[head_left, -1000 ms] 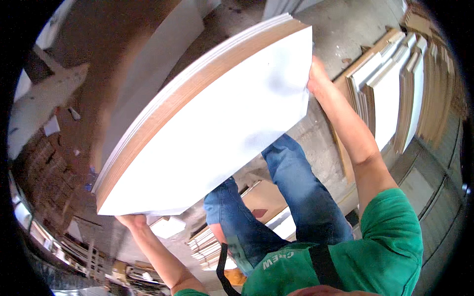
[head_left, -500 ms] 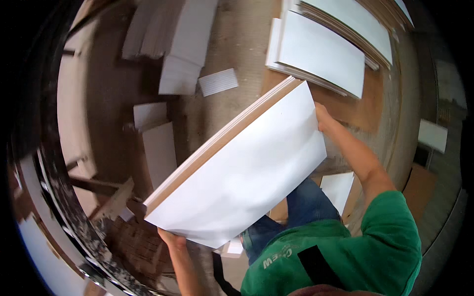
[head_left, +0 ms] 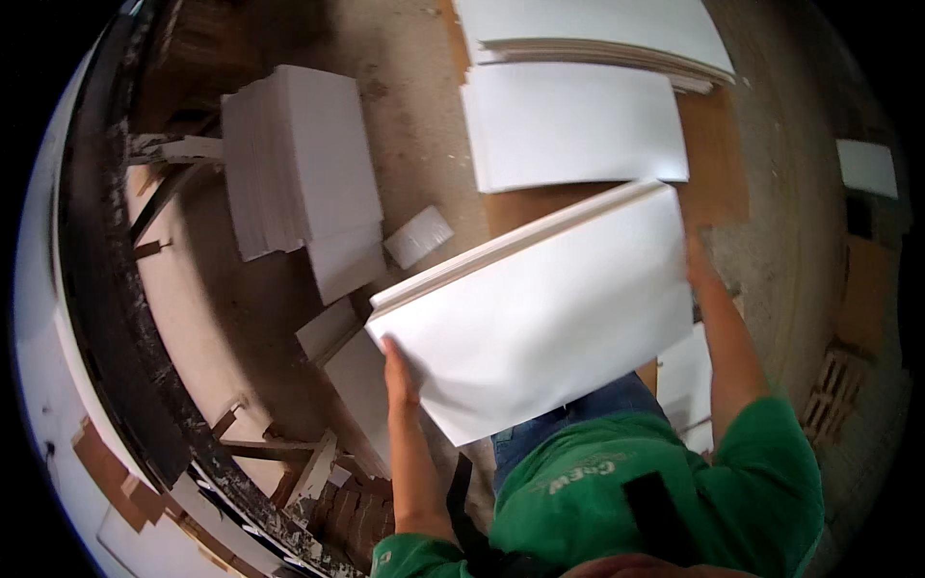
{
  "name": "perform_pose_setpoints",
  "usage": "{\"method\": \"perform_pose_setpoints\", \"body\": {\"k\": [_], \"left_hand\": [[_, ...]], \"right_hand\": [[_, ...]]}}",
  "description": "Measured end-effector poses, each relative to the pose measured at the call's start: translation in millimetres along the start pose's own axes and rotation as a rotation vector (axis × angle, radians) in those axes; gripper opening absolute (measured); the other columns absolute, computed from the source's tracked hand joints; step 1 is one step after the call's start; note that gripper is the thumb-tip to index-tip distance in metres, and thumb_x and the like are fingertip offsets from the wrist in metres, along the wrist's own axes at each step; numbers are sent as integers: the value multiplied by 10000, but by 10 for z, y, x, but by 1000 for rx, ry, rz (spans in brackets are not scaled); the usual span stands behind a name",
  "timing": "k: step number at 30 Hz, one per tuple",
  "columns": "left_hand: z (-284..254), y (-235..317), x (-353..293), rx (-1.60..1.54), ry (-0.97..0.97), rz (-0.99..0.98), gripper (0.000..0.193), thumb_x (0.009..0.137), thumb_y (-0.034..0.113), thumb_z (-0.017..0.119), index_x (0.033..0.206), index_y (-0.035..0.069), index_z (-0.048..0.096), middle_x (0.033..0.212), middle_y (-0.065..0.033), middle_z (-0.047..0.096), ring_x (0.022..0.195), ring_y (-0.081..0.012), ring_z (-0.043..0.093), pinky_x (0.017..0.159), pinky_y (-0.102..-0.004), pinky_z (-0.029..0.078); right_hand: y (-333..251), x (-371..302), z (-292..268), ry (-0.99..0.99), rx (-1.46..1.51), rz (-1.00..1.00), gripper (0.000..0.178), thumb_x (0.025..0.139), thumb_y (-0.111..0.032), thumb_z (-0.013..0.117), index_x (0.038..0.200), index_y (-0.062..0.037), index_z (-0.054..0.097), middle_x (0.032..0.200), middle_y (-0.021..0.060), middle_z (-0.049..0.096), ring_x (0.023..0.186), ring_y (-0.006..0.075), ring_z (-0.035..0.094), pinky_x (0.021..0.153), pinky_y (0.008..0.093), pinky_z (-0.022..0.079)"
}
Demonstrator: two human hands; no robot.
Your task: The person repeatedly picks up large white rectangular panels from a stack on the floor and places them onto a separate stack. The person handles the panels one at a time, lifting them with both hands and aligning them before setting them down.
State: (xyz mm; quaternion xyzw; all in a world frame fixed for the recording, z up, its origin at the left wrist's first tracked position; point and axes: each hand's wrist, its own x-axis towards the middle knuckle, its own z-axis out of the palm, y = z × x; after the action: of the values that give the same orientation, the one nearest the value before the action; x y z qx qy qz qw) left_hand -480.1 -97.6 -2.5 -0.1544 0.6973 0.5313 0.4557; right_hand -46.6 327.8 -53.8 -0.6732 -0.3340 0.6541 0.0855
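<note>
Between my hands I carry a stack of white panels (head_left: 544, 308) with brownish edges, held in front of my body and slanting up to the right. My left hand (head_left: 398, 374) grips its left end, thumb lying on the top panel. At the other end my right hand (head_left: 696, 258) closes on the edge, slightly blurred, its fingers mostly hidden. Just beyond the load's far edge, another stack of white panels (head_left: 578, 125) lies on a brown board (head_left: 718, 159).
More white panels (head_left: 597, 29) are piled farther off. To the left stands a tall stack of panels (head_left: 332, 159), with a small pale piece (head_left: 419, 238) on the floor beside it. A dark, paint-spattered beam (head_left: 159, 371) runs along the left. A wooden pallet (head_left: 836, 390) lies at right.
The carried stack has turned flatter and shifted right and away from me, closer to the panels on the brown board. Both hands keep hold, and the view has swung round.
</note>
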Motion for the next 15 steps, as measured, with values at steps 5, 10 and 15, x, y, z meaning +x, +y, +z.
{"method": "perform_pose_setpoints", "body": {"k": [5,10,15], "left_hand": [[972,764,303,121,-69,-112,803,846,603,380,1329,-30,283,1368,-121,313,1244,-226,302,1042,-332,184],[1613,822,706,209,-220,-54,860,814,661,354,1382,44,163,1401,-152,229,1269,-275,259,1052,-384,185],[2352,939,1258,280,-174,-112,876,800,672,376,1384,50,180,1415,-105,224,1277,-248,248,1052,-350,170]], "right_hand": [[-608,-397,-59,264,23,6,756,855,-627,248,1367,-70,246,1369,131,307,1234,266,314,1011,368,267],[-813,168,-359,259,-236,71,805,837,-660,222,1381,-68,208,1416,158,217,1291,288,226,1050,367,193],[-475,1146,-836,349,-340,-95,803,848,-647,200,1378,-44,198,1416,159,214,1297,283,213,1056,351,176]]}}
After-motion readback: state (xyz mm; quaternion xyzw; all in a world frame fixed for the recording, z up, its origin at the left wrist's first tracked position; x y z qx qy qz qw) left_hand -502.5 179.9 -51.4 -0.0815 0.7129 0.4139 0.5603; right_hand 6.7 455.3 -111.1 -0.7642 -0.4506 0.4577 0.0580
